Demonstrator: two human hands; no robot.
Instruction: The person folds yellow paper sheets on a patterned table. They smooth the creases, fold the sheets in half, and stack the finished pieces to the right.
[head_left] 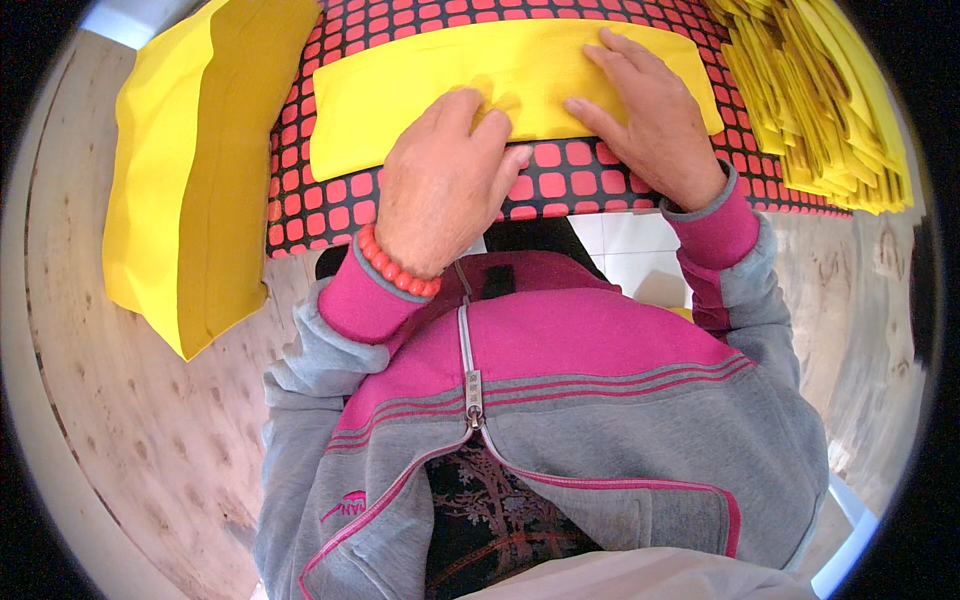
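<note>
A long folded strip of yellow cloth [400, 85] lies across the red-and-black checked cover in front of me. My left hand [440, 180], with a red bead bracelet at the wrist, rests on the strip's near edge left of its middle. Its fingers bend down onto the fabric, the thumb stands apart, and small creases show beside the fingertips. Toward the strip's right end, my right hand [655, 125] lies open, fingers and thumb spread on the cloth. Neither hand grips anything that I can see.
To the left, a large piece of yellow cloth [155, 190] hangs over the side of the checked cover [335, 215]. A thick stack of folded yellow cloths [820, 110] lies at the far right. Pale, spotted wooden boards [140, 430] extend on both sides.
</note>
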